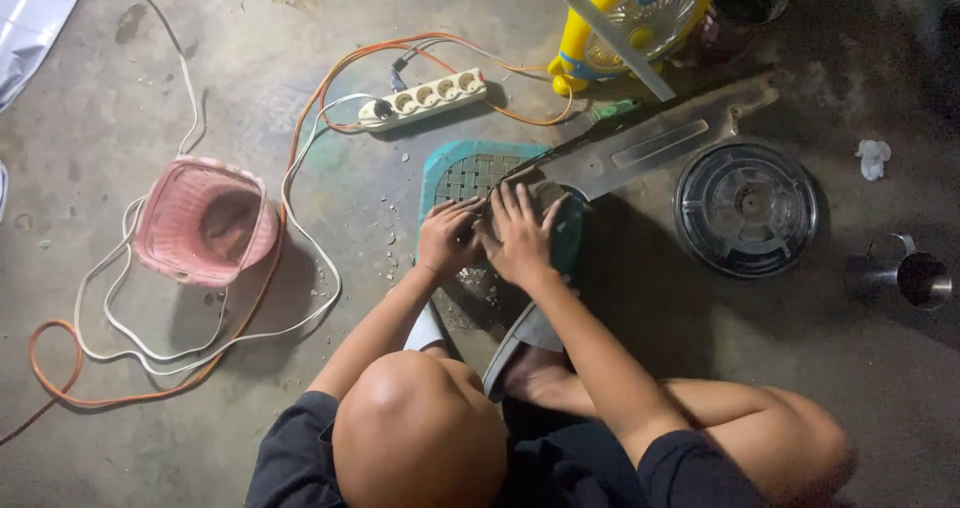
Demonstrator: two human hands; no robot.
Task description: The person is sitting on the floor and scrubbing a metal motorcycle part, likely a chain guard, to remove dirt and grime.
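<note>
Landmark: teal woven stool (pixel 470 173) on the concrete floor. Left hand (pixel 447 236) and right hand (pixel 518 233) side by side, touching, on its near edge; right fingers spread flat, left fingers curled, what it grips can't be told. Grey metal plate (pixel 655 140) runs off the stool's far-right corner. Pink basket (pixel 205 218) well left. White power strip (pixel 425 99) just beyond. Round black fan grille (pixel 748 208) right.
</note>
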